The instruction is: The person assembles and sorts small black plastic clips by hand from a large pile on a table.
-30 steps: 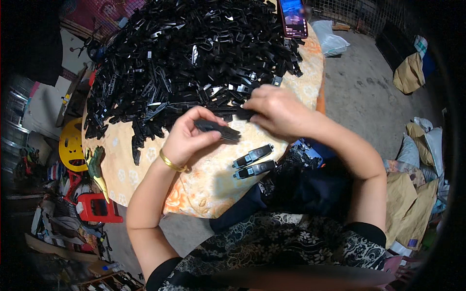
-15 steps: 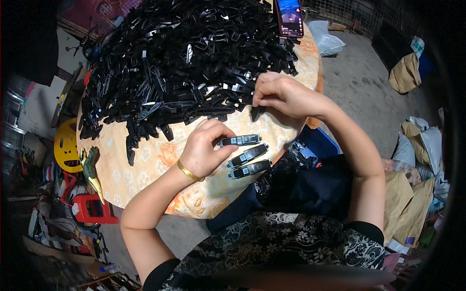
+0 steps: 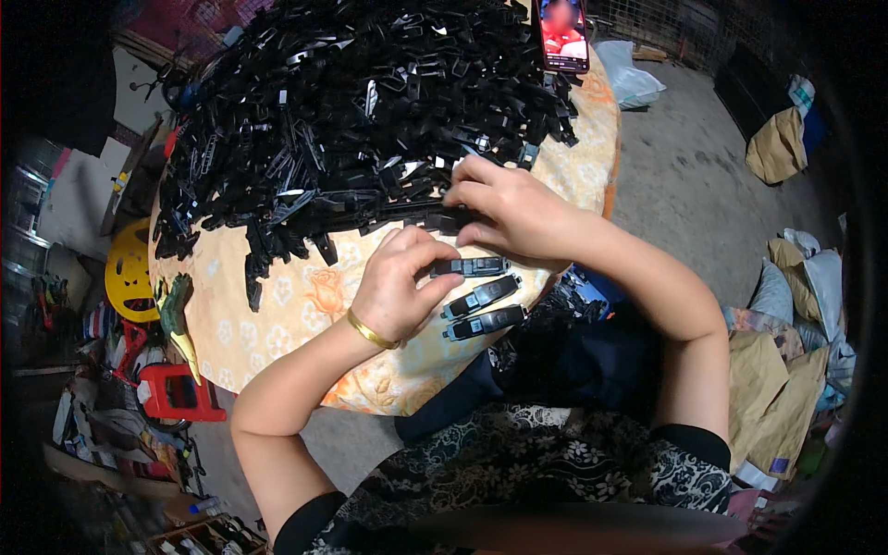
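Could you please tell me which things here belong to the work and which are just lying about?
Likely in the work:
left hand
right hand
three black pieces
pile of black parts

Likely lying about:
phone
white bag
brown sack

Stained grey floor (image 3: 680, 153), wire mesh (image 3: 680, 23) beyond, brightly lit flower-patterned tabletop (image 3: 227, 324)

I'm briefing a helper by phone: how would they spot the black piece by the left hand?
On the flower-patterned tablecloth, find the big black heap. Below it, three black pieces lie side by side. Yours is the top piece, nearest the heap, the only one with its end at the left hand.
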A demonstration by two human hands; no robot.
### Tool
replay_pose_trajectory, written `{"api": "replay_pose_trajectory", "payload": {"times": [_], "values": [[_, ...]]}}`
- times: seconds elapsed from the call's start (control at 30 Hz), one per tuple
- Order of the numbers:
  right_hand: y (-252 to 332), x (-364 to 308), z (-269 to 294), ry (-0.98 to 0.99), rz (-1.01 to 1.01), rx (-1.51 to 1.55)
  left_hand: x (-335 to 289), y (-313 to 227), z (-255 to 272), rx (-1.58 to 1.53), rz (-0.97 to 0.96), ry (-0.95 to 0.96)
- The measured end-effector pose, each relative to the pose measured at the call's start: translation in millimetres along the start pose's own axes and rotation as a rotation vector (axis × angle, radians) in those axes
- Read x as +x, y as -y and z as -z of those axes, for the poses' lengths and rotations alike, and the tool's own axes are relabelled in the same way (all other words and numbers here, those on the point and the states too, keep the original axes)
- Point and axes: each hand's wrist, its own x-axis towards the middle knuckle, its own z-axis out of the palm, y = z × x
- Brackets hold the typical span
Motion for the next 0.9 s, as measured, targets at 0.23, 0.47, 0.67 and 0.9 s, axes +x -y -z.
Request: {"api": "replay_pose_trajectory", "payload": {"times": [0.23, 0.47, 0.67, 0.9], "values": [[-5, -7, -3, 0.016, 0.041, -0.136, 0, -2, -2, 0.036, 0.029, -0.028], [10, -26, 32, 0.214, 0.105, -0.126, -2, 1, -2, 0.031, 0.057, -0.065], [11, -29, 24, 0.174, 0.128, -0.159, 0, 3, -3, -0.016, 0.053, -0.043], [8, -25, 16, 0.170, 0.066, -0.076, 2, 1, -3, -0.063, 0.111, -0.003]]}}
